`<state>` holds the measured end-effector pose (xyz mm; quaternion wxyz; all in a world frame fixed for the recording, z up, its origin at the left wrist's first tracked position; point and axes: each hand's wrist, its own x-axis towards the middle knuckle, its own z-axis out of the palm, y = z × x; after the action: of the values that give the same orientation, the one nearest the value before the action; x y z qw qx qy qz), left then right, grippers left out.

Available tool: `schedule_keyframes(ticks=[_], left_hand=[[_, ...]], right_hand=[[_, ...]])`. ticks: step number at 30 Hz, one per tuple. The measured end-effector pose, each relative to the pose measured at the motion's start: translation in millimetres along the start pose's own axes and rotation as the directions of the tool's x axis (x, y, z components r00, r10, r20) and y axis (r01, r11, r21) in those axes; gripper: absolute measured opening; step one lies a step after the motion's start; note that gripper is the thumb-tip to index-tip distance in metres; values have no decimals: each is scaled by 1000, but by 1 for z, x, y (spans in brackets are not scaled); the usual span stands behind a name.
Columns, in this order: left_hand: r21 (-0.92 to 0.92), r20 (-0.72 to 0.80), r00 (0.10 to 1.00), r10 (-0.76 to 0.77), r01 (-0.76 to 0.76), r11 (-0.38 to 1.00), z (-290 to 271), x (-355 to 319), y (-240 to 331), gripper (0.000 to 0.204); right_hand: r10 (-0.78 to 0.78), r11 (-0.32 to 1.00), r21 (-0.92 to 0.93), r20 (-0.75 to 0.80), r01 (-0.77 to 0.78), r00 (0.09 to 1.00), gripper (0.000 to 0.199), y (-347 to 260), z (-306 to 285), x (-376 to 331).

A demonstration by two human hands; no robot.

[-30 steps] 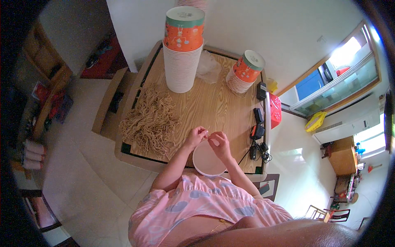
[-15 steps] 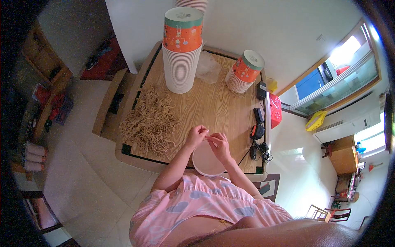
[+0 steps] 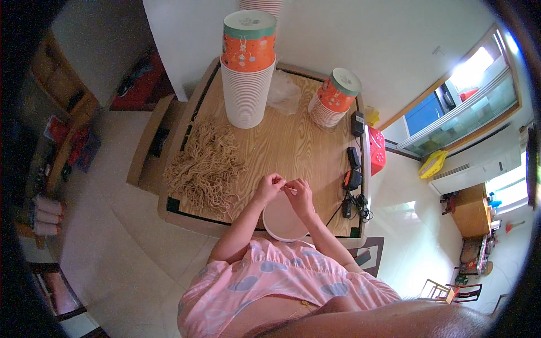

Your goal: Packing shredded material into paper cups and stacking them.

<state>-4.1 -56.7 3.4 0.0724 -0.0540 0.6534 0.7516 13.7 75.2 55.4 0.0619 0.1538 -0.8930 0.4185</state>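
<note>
A white paper tub rests at the near edge of the wood-grain table, close to my body. Over its far rim my left hand and my right hand come together, fingertips almost touching. Each hand is closed in a pinch; whatever thin thing sits between the fingers is too small to make out. Left of my hands lies a loose heap of tan cord.
A tall stack of paper tubs stands upside down at the back, a shorter stack to its right. Between them lies a clear plastic bag. Black adapters and cables line the right edge. A red stool stands beyond.
My right fingers have shifted slightly and curled in more, while the left hand keeps its pinch nearly in place. The tub and cord heap stay where they were.
</note>
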Motion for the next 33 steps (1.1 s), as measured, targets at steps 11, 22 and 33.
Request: schedule_keyframes(ticks=[11, 22, 33], left_hand=[[113, -20, 1000, 8, -6, 994, -4, 5, -11, 8], [19, 35, 999, 0, 0, 1000, 3, 0, 16, 8], [37, -3, 1000, 0, 0, 999, 6, 7, -7, 8]], right_hand=[[190, 934, 295, 71, -202, 979, 5, 10, -3, 8], [277, 853, 427, 118, -301, 954, 8, 21, -3, 13], [222, 937, 260, 69, -232, 973, 4, 26, 1, 11]])
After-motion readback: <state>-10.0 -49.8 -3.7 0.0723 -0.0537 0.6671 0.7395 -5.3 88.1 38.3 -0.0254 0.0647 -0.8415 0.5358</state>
